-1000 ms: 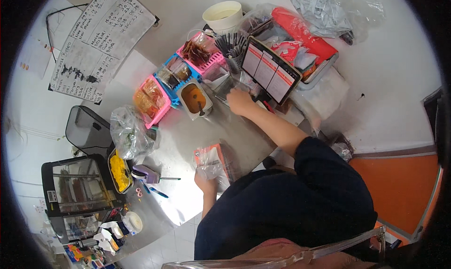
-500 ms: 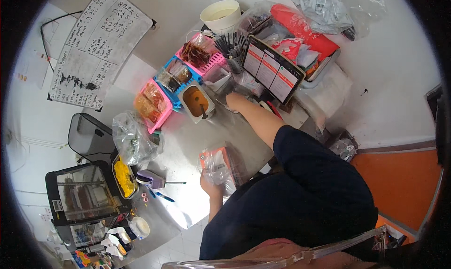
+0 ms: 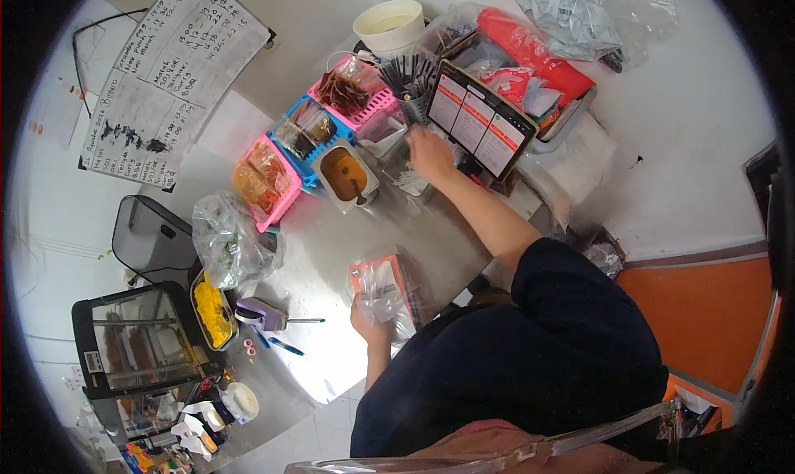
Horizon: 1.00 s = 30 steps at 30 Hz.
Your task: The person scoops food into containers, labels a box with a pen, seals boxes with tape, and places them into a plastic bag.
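My left hand (image 3: pixel 370 323) grips a clear plastic bag with an orange-and-white box (image 3: pixel 383 285) inside, at the table's near edge. My right hand (image 3: pixel 432 155) is stretched to the far side with fingers curled in; whatever it may hold is hidden. It is close to a metal cup of dark utensils (image 3: pixel 411 97), a clear plastic container (image 3: pixel 383 134) and a tablet (image 3: pixel 480 120). Just below it lies a small tray of thin white items (image 3: pixel 411 181). A metal pan of orange-brown sauce (image 3: pixel 346 174), with a dark ladle in it, stands to its left.
Pink baskets (image 3: pixel 286 199) and a blue basket (image 3: pixel 294 155) hold bagged food along the back. At left are a plastic bag (image 3: pixel 224 238), a tray of yellow food (image 3: pixel 214 310), a purple tape dispenser (image 3: pixel 263 315), pens (image 3: pixel 286 346) and a glass-fronted case (image 3: pixel 137 337).
My right hand has lifted from the small tray and moved up and slightly right toward the utensil cup, uncovering the white items. My left hand keeps its hold on the bagged box.
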Motion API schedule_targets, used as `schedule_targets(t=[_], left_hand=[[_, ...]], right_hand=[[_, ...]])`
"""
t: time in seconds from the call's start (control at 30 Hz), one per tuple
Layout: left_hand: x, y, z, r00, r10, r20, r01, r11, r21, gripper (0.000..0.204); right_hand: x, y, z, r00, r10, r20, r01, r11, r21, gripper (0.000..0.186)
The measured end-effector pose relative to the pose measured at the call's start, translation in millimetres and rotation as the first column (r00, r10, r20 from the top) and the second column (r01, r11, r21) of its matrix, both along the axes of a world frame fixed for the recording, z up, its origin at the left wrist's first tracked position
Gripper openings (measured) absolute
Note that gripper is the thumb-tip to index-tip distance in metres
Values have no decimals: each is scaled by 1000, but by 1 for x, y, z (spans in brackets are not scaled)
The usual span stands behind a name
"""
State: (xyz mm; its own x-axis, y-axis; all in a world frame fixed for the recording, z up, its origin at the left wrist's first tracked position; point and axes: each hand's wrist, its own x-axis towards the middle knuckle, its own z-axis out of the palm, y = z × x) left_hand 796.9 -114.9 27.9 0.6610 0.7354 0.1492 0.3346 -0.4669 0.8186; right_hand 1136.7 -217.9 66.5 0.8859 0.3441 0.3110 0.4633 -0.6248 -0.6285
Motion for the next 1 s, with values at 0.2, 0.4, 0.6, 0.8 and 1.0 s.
schedule_targets(t=[0.2, 0.4, 0.6, 0.8, 1.0], left_hand=[[0, 1, 4, 999, -33, 5, 33, 995, 96, 32], [3, -6, 22, 999, -50, 18, 50, 998, -23, 24], [2, -5, 13, 1000, -9, 11, 9, 1000, -8, 20], [1, 0, 5, 998, -12, 57, 14, 999, -37, 19], [1, 1, 4, 998, -50, 43, 51, 999, 0, 19]], right_hand=[[23, -33, -9, 987, -159, -2, 153, 950, -272, 25], [17, -39, 3, 988, -157, -14, 144, 935, -324, 32], [16, -43, -12, 993, -107, -45, 73, 877, -475, 33], [24, -42, -10, 995, -98, 5, 90, 886, -454, 33], [36, -46, -5, 988, -115, 101, 148, 886, -440, 29]])
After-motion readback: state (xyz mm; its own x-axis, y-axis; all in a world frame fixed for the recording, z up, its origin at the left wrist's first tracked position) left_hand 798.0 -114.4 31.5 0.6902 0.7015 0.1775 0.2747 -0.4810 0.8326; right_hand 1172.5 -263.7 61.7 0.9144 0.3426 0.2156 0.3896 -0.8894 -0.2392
